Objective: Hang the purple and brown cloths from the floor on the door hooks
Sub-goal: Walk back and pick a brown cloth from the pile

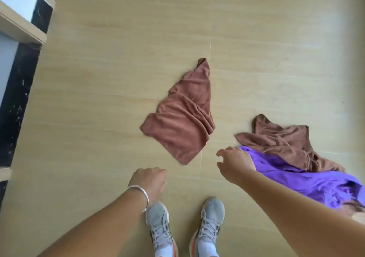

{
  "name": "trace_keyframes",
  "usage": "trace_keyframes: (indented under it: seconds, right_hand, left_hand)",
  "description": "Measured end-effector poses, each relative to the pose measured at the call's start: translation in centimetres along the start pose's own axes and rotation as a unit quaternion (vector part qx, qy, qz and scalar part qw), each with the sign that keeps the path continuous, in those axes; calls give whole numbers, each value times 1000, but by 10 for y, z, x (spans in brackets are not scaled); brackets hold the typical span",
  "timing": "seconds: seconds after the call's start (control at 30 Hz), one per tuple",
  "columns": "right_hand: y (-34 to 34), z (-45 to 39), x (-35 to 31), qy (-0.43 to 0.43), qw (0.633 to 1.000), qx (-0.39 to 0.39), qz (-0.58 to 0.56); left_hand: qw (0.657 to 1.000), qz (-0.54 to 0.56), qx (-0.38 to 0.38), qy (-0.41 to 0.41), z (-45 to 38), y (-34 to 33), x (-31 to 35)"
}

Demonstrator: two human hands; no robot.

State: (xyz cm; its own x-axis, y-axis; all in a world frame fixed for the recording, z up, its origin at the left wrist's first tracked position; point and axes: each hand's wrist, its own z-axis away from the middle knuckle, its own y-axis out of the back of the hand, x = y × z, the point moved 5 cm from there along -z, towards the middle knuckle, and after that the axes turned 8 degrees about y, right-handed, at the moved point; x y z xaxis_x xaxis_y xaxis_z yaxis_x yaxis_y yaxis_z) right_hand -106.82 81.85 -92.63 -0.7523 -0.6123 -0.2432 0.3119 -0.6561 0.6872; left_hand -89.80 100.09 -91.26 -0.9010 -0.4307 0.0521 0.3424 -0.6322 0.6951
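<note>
- Pale wood-look floor (98,98) fills nearly the whole view, seen from above by a person looking down past both arms.
- The left hand (150,181) hangs above the floor with its fingers loosely curled under and nothing in them; a silver bangle (141,194) circles its wrist.
- The right hand (235,162) reaches forward with fingers spread and slightly bent, holding nothing; whether it touches the fabric behind it cannot be told.
- A reddish-brown cloth (183,118) lies crumpled flat on the floor just ahead of both hands, its nearest corner between them.
- A purple cloth (308,181) lies bunched on the floor directly beside and behind the right hand, running along the outer side of the right forearm.
- A darker brown cloth (284,144) lies rumpled just beyond the right hand, overlapping the far edge of the purple cloth.
- Two grey running shoes, the left shoe (158,229) and the right shoe (210,223), stand side by side below the hands.
- A black strip (17,98) and pale ledges run along the floor's edge, well off to the left of the left hand.
</note>
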Motion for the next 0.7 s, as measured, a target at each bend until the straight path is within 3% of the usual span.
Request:
trace_keyframes:
  seconds: [0.13,0.33,0.57,0.7]
  right_hand:
    - [-57,-18,-34,32,999,3,29]
    - [-124,-63,-77,73,996,37,43]
    - [-191,-119,-84,89,995,30,42]
    - [-222,-148,-76,124,987,45,93]
  left_hand:
    - [998,-43,-10,37,-17,-46,-58]
    - [996,-66,37,43,-70,-87,-105]
    - [992,-89,74,49,-162,-117,-135]
    - [989,-32,135,44,-211,-131,-144]
